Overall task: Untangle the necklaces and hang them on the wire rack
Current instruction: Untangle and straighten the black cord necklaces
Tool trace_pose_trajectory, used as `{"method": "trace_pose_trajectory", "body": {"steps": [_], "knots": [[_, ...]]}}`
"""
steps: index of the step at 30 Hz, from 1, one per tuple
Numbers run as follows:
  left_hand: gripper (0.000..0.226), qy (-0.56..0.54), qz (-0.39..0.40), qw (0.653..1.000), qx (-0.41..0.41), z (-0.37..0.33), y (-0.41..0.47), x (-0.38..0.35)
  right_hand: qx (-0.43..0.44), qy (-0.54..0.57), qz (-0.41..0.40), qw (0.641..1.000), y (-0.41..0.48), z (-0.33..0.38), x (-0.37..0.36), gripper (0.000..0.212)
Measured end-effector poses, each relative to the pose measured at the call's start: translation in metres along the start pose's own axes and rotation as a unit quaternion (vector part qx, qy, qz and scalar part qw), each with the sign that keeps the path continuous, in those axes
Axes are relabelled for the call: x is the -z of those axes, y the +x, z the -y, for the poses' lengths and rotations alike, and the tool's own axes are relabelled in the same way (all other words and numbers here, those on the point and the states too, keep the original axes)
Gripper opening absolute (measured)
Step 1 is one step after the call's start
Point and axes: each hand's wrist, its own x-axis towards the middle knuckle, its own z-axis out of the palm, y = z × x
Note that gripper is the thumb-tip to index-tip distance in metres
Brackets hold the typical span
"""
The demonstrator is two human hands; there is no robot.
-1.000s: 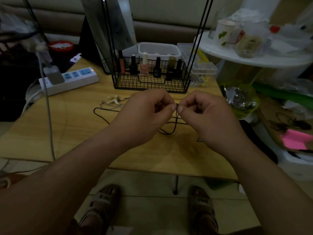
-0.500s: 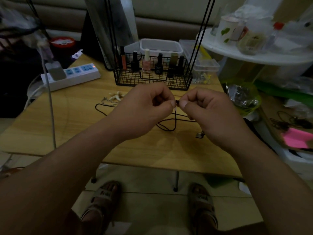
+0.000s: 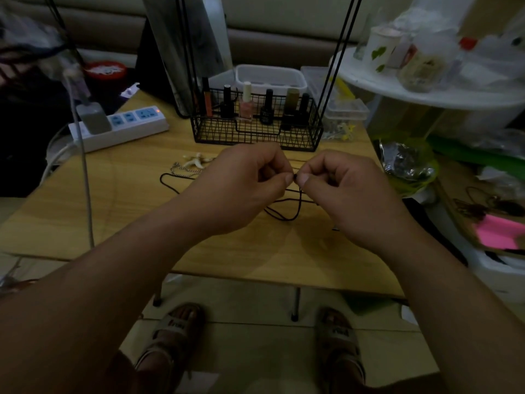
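A black cord necklace (image 3: 295, 211) loops over the wooden table (image 3: 127, 217), and both hands pinch it at one spot above the table. My left hand (image 3: 244, 191) and my right hand (image 3: 349, 194) meet thumb to thumb, fingers curled, with the cord hanging down between them. A silver chain necklace (image 3: 181, 173) with a pale shell-like pendant (image 3: 196, 162) lies on the table to the left. The black wire rack (image 3: 255, 129) stands just behind the hands; its thin uprights (image 3: 341, 52) rise out of view.
Nail polish bottles (image 3: 245, 105) fill the rack's basket. A white power strip (image 3: 122, 126) with a plugged cable lies at the left. Clear plastic boxes (image 3: 343, 109) sit behind the rack. A cluttered white shelf (image 3: 426, 89) and a green bag (image 3: 406, 166) crowd the right side.
The hands stay pinched together on the black cord at nearly the same spot. The cord's loop on the table has shifted slightly.
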Motion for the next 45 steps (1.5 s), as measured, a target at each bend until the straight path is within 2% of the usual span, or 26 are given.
{"method": "trace_pose_trajectory", "body": {"steps": [16,18,20,22,24,26,30,34,38,41,43,45], "knots": [[0.008,-0.017,0.013,1.000,-0.004,0.006,0.000,0.003,0.050,-0.086,-0.013,0.995,-0.002,0.003,-0.008,0.006],[0.007,-0.045,-0.001,0.999,0.002,0.005,0.002,0.004,0.043,-0.053,-0.028,0.997,0.000,0.005,-0.009,0.007],[0.005,-0.097,-0.005,0.995,0.018,0.003,0.004,0.007,0.000,0.041,-0.026,0.999,0.002,0.008,-0.009,0.006],[0.007,-0.157,-0.001,0.987,0.036,0.002,0.005,0.009,-0.055,0.157,-0.007,0.986,0.002,0.011,-0.009,0.008],[0.009,-0.189,0.002,0.981,0.047,0.002,0.005,0.009,-0.078,0.209,0.009,0.975,0.002,0.012,-0.008,0.010],[0.009,-0.173,0.004,0.984,0.044,0.003,0.005,0.009,-0.061,0.170,0.005,0.983,0.001,0.010,-0.007,0.007],[0.007,-0.093,0.001,0.995,0.029,0.003,0.004,0.008,0.045,0.000,-0.024,0.999,-0.002,0.006,-0.007,0.009],[0.009,-0.028,0.000,1.000,0.013,0.006,0.002,0.004,0.108,-0.136,-0.015,0.985,-0.003,0.002,-0.008,0.006],[0.011,-0.016,-0.009,1.000,0.000,0.005,0.001,0.001,0.145,-0.196,-0.042,0.969,0.000,0.001,-0.014,0.005],[0.011,-0.031,-0.012,0.999,0.002,0.003,0.002,0.002,0.116,-0.136,-0.059,0.982,0.001,0.002,-0.018,0.009],[0.010,-0.063,-0.011,0.998,0.016,0.002,0.003,0.004,0.060,-0.031,-0.063,0.996,0.001,0.005,-0.019,0.012],[0.008,-0.114,-0.010,0.993,0.034,0.001,0.005,0.005,0.006,0.083,-0.059,0.995,0.001,0.007,-0.019,0.012]]}}
